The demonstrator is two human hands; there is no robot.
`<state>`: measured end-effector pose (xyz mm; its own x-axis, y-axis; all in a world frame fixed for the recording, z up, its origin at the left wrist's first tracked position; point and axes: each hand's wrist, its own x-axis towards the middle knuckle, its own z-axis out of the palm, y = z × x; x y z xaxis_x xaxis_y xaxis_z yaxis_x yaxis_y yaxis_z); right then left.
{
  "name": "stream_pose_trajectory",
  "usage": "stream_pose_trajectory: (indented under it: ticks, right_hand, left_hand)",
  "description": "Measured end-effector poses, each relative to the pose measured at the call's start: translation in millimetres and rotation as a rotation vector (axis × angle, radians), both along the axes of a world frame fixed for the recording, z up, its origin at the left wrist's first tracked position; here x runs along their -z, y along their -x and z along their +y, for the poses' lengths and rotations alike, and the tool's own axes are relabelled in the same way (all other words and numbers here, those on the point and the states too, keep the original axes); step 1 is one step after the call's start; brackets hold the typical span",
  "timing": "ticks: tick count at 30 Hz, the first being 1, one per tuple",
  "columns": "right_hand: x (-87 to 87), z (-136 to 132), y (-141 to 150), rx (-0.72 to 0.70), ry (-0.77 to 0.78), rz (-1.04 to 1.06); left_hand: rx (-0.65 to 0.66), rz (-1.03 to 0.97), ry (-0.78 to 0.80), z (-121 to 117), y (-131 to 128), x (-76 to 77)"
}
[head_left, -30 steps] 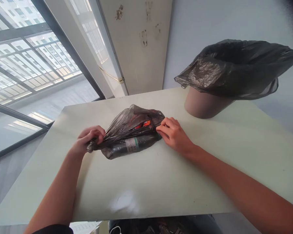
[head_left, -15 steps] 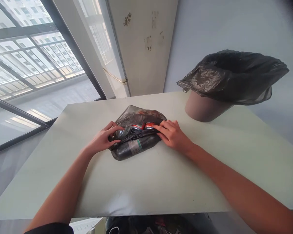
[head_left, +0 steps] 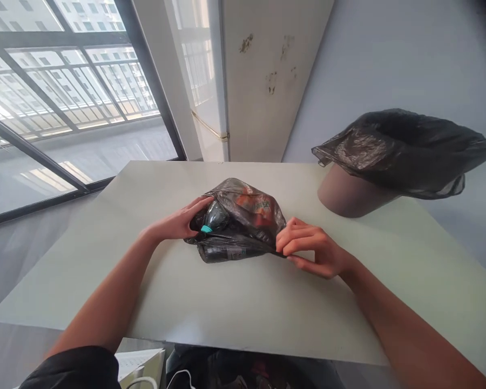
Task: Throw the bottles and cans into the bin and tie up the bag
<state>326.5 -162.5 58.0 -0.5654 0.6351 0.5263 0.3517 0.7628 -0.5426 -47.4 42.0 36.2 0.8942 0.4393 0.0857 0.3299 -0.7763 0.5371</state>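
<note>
Head view, centre: bag (head_left: pixel 243 221) lies crosswise, cap (head_left: pixel 206 229) pointing lower-left; my spread left hand (head_left: pixel 182 220) touches bag, right hand (head_left: pixel 318 249) pinches it.

Hands were two: left hand (head_left: pixel 183 220), right hand (head_left: pixel 315 249). Dark bags, two: filled bag (head_left: pixel 243 217), liner bag (head_left: pixel 429 148). Bin (head_left: pixel 347 193), one. Table (head_left: pixel 235 305), one. Bottles made out, two: capped bottle (head_left: pixel 217 215), labelled bottle (head_left: pixel 221 253). Red-orange items (head_left: pixel 262 208) under the film were too blurred for a count.

light: daylight through left windows (head_left: pixel 65 81) | glare: tabletop (head_left: pixel 194 324), near edge | vignette: dark upper-right corner
</note>
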Motion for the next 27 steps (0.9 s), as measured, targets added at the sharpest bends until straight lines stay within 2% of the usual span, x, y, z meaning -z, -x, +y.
stream_pose_trajectory:
  ticks: [2, 5, 7, 10, 11, 13, 17, 24, 27]
  right_hand:
    - [-4.7, -3, 2, -0.071, 0.074, -0.038]
    - [-2.3, -3, 2, -0.004, 0.093, -0.162]
    - [4.1, -2, 0, 0.159, 0.051, -0.218]
    - [14.4, 0, -2, 0.534, -0.099, -0.287]
    - [16.8, 1, -3, 0.635, -0.154, -0.33]
    - [19.6, 2, -6, 0.739, -0.236, -0.432]
    - [19.0, 2, -15, 0.726, -0.253, -0.54]
    - [12.6, -1, -19, 0.558, 0.094, -0.627]
    - [10.5, 0, -19, 0.492, 0.1, -0.577]
  left_hand:
    - [0.002, -0.003, -0.006, 0, 2, -2.9]
    - [0.031, -0.026, 0.025, -2, 3, -12.2]
    - [0.064, -0.079, 0.075, -3, 3, -17.8]
    - [0.041, -0.173, 0.188, -6, -1, -19.1]
    - [0.002, -0.184, 0.194, -7, -3, -17.5]
    - [-0.062, -0.144, 0.118, -9, -6, -13.2]
    - [-0.056, 0.006, -0.106, -15, -10, -7.7]
    - [-0.039, 0.083, -0.264, -22, -18, -2.8]
    - [-0.023, 0.062, -0.299, -24, -21, 0.8]
